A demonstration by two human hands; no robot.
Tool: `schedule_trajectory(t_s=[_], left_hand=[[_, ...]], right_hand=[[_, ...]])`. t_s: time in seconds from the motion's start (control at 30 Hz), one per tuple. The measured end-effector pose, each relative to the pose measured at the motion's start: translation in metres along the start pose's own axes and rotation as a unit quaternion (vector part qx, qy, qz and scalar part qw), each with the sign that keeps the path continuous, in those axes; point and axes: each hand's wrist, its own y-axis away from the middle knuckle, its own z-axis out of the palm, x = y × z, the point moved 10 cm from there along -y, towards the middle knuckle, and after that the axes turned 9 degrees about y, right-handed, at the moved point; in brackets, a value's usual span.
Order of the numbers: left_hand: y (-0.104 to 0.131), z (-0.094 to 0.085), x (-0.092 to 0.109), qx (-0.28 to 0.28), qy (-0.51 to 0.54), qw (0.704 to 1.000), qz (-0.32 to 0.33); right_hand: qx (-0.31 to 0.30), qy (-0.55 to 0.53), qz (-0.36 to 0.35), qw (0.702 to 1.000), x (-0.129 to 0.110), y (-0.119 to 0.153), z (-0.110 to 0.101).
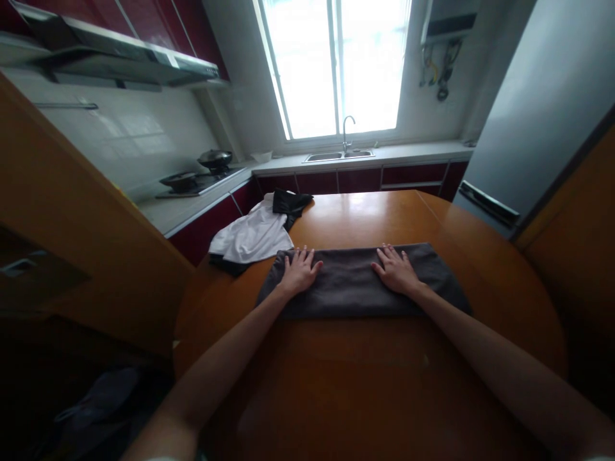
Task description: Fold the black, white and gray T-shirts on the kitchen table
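Note:
A dark grey folded cloth lies flat as a long band across the wooden table. Near its left end, my left hand rests palm down with the fingers spread. My right hand presses flat on the cloth's right part, its fingers apart as well. Both hands touch the fabric without gripping it. What kind of garment or cloth it is, I cannot tell in its folded form. Beyond my left hand lies a loose heap of white clothing with black clothing on and under it.
The table has a rounded edge. Behind it a counter holds a sink with a faucet below a bright window. Pans stand on the stove at left, under a range hood. A tall fridge stands at right.

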Motion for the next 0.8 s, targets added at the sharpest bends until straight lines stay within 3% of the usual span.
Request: schedule_trajectory(t_s=[0.1,0.27,0.37,0.43,0.53,0.63,0.7,0.8], left_hand=[[-0.001,0.013,-0.015,-0.005,0.001,1.0,-0.013],[-0.005,0.018,-0.014,0.004,0.012,1.0,-0.003],[-0.006,0.011,-0.018,0.013,0.045,0.999,0.004],[-0.006,-0.005,-0.028,0.037,0.069,0.997,0.015],[-0.004,-0.043,-0.059,0.089,0.097,0.991,0.019],[0.002,-0.073,-0.108,0.098,0.11,0.987,-0.058],[0.008,-0.078,-0.137,0.06,0.122,0.982,-0.128],[0.02,-0.065,-0.158,-0.03,0.186,0.962,-0.2]], right_hand=[[-0.001,-0.004,-0.002,1.0,0.0,0.0,-0.001],[0.006,-0.001,-0.001,1.0,0.0,0.001,-0.004],[0.005,0.003,-0.001,1.0,0.001,0.001,-0.004],[0.003,0.005,-0.002,1.0,0.001,0.001,-0.003],[0.002,0.005,-0.002,1.0,0.002,0.0,-0.003],[0.003,0.006,0.0,1.0,0.002,-0.001,-0.002],[0.003,0.006,0.002,1.0,0.002,-0.001,-0.002],[0.001,0.005,0.005,1.0,0.002,-0.001,-0.002]])
